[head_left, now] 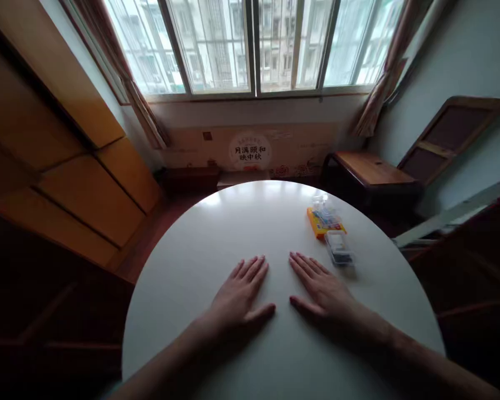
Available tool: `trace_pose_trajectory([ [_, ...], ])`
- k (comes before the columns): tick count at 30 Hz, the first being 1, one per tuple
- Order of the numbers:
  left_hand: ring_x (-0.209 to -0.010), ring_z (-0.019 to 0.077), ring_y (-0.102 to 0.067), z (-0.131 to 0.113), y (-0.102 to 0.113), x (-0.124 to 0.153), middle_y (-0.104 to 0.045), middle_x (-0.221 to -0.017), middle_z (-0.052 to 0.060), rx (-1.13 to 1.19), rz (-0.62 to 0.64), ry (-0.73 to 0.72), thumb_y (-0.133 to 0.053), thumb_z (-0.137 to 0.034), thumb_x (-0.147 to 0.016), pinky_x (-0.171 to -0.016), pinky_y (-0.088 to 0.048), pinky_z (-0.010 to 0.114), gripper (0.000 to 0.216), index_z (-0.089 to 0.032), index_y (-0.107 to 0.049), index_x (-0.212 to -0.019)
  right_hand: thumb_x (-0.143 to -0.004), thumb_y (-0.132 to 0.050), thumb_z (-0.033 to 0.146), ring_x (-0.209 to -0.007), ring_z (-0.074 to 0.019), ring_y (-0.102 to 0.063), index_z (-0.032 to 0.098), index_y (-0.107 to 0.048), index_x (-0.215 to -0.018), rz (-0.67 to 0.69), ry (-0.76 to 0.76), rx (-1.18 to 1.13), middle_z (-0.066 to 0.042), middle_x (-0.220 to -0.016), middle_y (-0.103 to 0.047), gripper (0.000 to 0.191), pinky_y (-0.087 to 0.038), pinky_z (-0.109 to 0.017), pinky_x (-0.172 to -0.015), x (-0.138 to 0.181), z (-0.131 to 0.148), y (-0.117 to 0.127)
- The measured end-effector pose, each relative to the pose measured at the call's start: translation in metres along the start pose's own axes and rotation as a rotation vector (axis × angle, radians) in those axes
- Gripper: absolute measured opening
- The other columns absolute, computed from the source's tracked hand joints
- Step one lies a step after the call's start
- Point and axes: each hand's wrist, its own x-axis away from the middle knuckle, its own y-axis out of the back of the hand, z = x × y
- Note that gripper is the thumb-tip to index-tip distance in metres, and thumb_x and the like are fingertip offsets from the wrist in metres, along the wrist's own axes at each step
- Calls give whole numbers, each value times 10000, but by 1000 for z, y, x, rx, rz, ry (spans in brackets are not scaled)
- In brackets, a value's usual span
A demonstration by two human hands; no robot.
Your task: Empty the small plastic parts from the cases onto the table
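My left hand lies palm down on the white round table, fingers stretched out and thumb spread to the right. Opposite it, my right hand also rests flat on the tabletop, its thumb pointing left. Neither hand holds anything. Just beyond the right hand sits a small clear plastic box with dark contents at its near end. Behind that box lies an orange and yellow box, with a clear plastic package with something blue in it on top. The exact contents are too blurred to name.
Past the far table edge is a wall with a printed banner below a wide window. A wooden-topped stand is at the back right, beside a leaning framed panel. Orange-brown cabinets line the left side.
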Motion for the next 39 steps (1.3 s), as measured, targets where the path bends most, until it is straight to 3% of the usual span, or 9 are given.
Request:
trace_pose_trajectory([
  [8,-1693,394,-294,3,-5,-3,-241,-1835,145,17,-77,-32,-508,-764,-1053,-1401,-219,592,952,-203,-268,-1783,-1097,-525,642,-1692,-328,-311,191,-144,-1802,-42,25,-15,-125,-1829,-252,919,-343,-550,-1372,-1,-1,-1],
  [17,-1682,404,-316,5,-6,-2,-271,-1828,155,34,-121,-50,-548,-741,-1046,-1389,-235,607,945,-205,-286,-1778,-1080,-588,604,-1672,-357,-353,222,-152,-1804,-79,43,-71,-138,-1819,-286,927,-374,-577,-1353,-1,-1,2],
  [22,-1674,399,-335,5,-3,-2,-299,-1820,156,44,-138,-58,-583,-729,-1035,-1383,-258,609,929,-209,-324,-1760,-1054,-642,551,-1630,-373,-430,210,-295,-1770,-126,60,-110,-164,-1777,-394,865,-424,-593,-1319,-2,2,8],
  [27,-1615,387,-449,5,5,-1,-453,-1749,159,98,-214,-77,-641,-630,-1043,-1348,-346,615,744,-220,-506,-1649,-1021,-681,355,-1464,-349,-603,242,-530,-1603,-272,41,-147,-153,-1633,-586,611,-563,-547,-1187,0,7,26],
  [31,-1396,314,-673,10,14,0,-703,-1510,127,229,-325,-64,-670,-468,-1056,-1211,-537,509,417,-250,-688,-1411,-1023,-674,296,-1329,-348,-655,257,-573,-1493,-531,-34,-72,-141,-1452,-682,482,-581,-553,-1119,1,-5,42],
  [34,-1267,266,-742,17,20,1,-759,-1392,98,308,-376,-30,-655,-403,-1070,-1085,-615,419,299,-266,-715,-1329,-1005,-717,382,-1295,-366,-640,240,-559,-1466,-711,-173,10,-152,-1394,-672,508,-561,-566,-1118,2,-27,46],
  [36,-1240,252,-752,20,21,1,-766,-1361,88,329,-405,-13,-646,-384,-1077,-1054,-624,393,272,-268,-716,-1313,-980,-740,515,-1303,-398,-615,207,-537,-1473,-765,-289,58,-181,-1400,-640,615,-546,-592,-1120,4,-44,43],
  [39,-1200,245,-760,22,21,1,-771,-1328,81,323,-425,-7,-653,-378,-1071,-1020,-628,378,267,-272,-716,-1308,-938,-722,695,-1221,-417,-618,175,-546,-1441,-740,-450,76,-198,-1335,-638,744,-567,-600,-1050,7,-64,35],
])
